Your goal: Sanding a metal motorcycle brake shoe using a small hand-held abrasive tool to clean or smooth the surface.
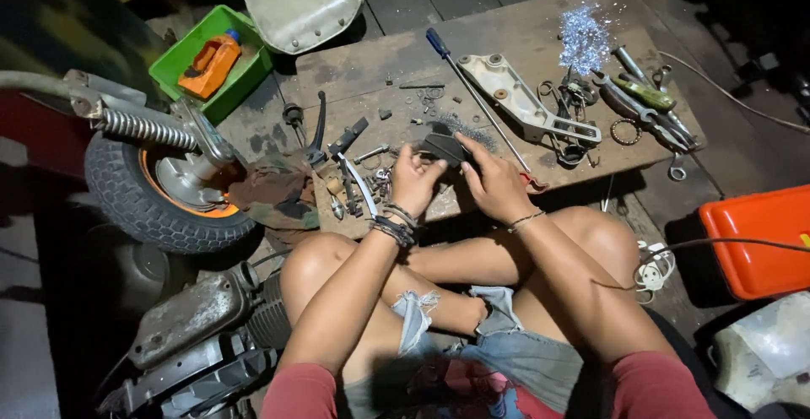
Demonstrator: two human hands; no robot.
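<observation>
both hands met over the near edge of the wooden board serving as counter. left hand and right hand were each curled shut around a small dark part, fingers on its ends, thumbs on top; it sat raised just above the board, between the two grips. exact shape hard to tell, dark and partly hidden by fingers. judged: looked rigid and light, probably metal or hard plastic, maybe greasy so could slip; best held by the two ends as it was.

near it: blue-handled screwdriver lying diagonally, pale metal bracket just beside that, pile of shiny shavings further back, pliers and wrenches at the board's right end, loose small screws and levers by the left hand.

containers: green rectangular tray upper left held an orange bottle with blue cap, label too small to tell. orange box at right edge, plain. small wheel with orange rim and a grey engine part at left on the floor.
</observation>
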